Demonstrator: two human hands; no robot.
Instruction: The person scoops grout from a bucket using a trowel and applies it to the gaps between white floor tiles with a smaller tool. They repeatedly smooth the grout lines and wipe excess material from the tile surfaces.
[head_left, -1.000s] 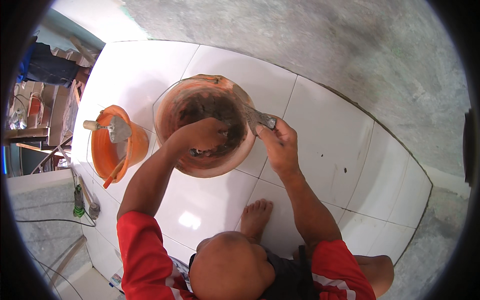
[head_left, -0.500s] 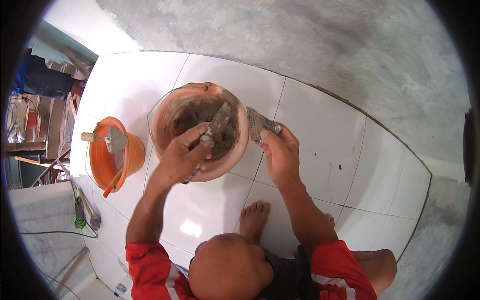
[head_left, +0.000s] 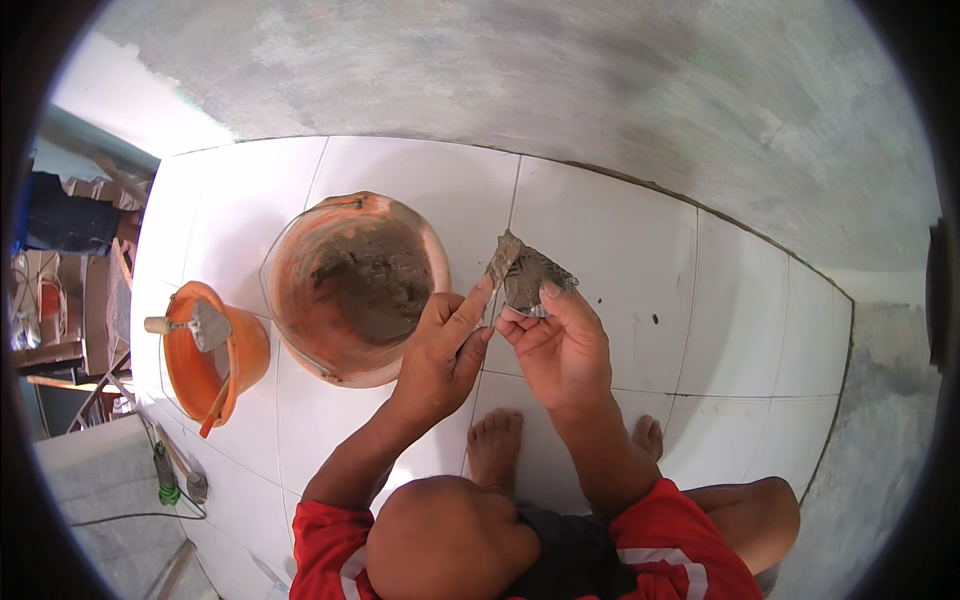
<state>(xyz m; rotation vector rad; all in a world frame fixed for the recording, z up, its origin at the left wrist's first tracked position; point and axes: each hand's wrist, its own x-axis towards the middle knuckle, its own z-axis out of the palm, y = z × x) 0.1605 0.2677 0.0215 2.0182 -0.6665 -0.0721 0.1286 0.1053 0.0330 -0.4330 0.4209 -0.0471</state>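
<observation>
My left hand [head_left: 440,348] is closed round a narrow trowel [head_left: 503,258], its blade coated in wet grey mortar. That blade lies against the left edge of a small broken tile piece [head_left: 540,280]. My right hand [head_left: 562,348] pinches the piece by its near edge, thumb on top, fingers below. Grey mortar covers the upturned face of the tile piece. Left of both hands stands a large orange bucket [head_left: 283,300] with grey mortar [head_left: 385,285] inside.
A smaller orange bucket [head_left: 255,355] at the left has a wooden-handled trowel [head_left: 208,326] across its rim. White tiles cover the floor [head_left: 610,235] up to a grey plastered wall [head_left: 480,70]. A corded tool [head_left: 165,475] lies lower left. Another person's leg [head_left: 70,215] shows at far left.
My left hand has brought the trowel from over the large bucket rightward to the tile piece in my right hand. The view has shifted, so the buckets sit further left and lower.
</observation>
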